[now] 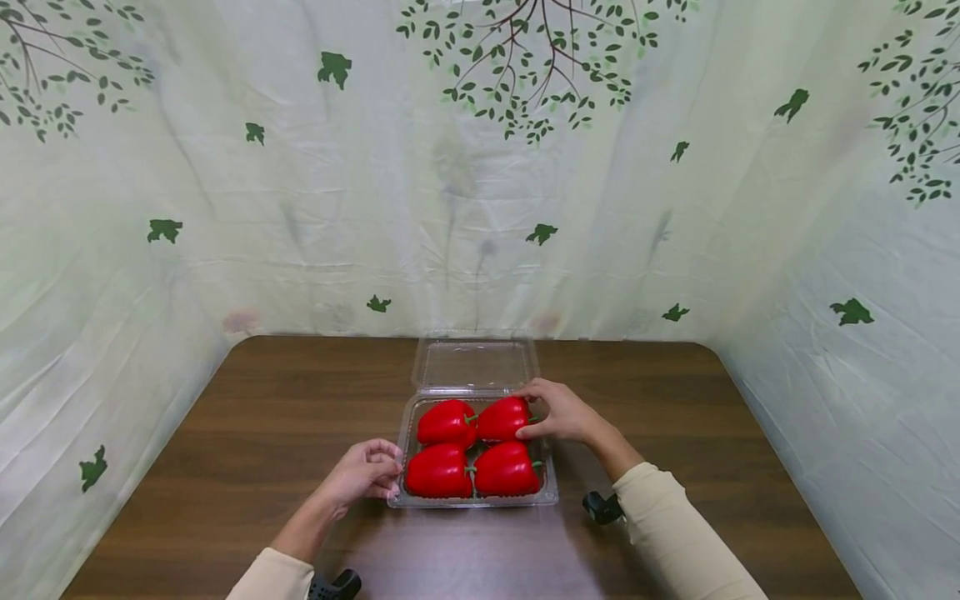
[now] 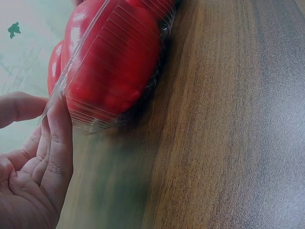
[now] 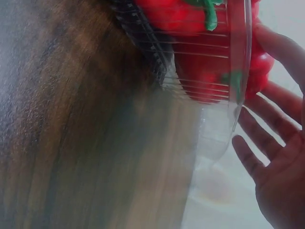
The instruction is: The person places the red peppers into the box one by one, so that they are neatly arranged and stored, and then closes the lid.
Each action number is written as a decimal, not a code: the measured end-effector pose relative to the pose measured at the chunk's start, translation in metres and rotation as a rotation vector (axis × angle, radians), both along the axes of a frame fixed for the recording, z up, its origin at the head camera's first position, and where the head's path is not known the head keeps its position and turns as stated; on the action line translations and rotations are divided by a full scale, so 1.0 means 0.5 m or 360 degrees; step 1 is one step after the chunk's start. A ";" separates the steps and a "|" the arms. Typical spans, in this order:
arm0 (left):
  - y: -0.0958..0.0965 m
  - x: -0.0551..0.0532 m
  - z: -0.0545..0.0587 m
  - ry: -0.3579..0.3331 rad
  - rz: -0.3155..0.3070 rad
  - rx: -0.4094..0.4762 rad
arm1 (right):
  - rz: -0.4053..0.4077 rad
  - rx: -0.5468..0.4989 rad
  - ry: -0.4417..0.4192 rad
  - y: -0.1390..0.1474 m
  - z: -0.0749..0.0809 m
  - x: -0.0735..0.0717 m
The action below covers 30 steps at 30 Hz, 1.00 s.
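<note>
A clear plastic clamshell container (image 1: 555, 492) lies on the table with its lid (image 1: 476, 365) folded back, away from the person. Several red bell peppers with green stems sit in it in two rows. At the left rim, my left hand (image 1: 363, 473) pinches the container's edge between thumb and fingers, as the left wrist view shows. My right hand (image 1: 564, 412) has thumb and fingers around the back right bell pepper (image 1: 502, 419), which sits inside the container. Nearest the left hand is the front left bell pepper (image 1: 438, 472); beside it lies the front right bell pepper (image 1: 506, 469).
The brown wooden table (image 1: 300, 392) extends to both sides of the container. A pale curtain (image 1: 465, 208) with leaf prints hangs behind and along both sides. Dark wrist-worn devices (image 1: 602, 507) sit at both sleeves.
</note>
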<state>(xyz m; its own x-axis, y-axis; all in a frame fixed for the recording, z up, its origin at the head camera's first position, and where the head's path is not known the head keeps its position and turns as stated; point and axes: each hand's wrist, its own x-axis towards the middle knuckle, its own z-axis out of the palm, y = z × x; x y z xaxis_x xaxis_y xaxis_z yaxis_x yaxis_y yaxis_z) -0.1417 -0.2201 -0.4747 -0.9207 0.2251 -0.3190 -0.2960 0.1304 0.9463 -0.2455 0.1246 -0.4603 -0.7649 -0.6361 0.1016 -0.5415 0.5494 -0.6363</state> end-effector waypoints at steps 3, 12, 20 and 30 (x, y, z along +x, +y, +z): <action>-0.001 0.001 0.001 0.0008 -0.0001 -0.0007 | 0.0007 0.0026 0.0018 0.002 -0.005 -0.003; -0.001 0.003 0.003 0.0004 0.0001 -0.0017 | 0.0014 -0.0024 0.0034 0.005 -0.012 -0.001; 0.000 0.005 0.004 0.0009 0.0006 -0.0032 | 0.0023 -0.0042 0.0030 0.007 -0.012 -0.001; 0.001 0.004 0.004 0.0010 0.0005 -0.0031 | 0.0014 -0.0077 -0.0027 0.016 -0.008 -0.005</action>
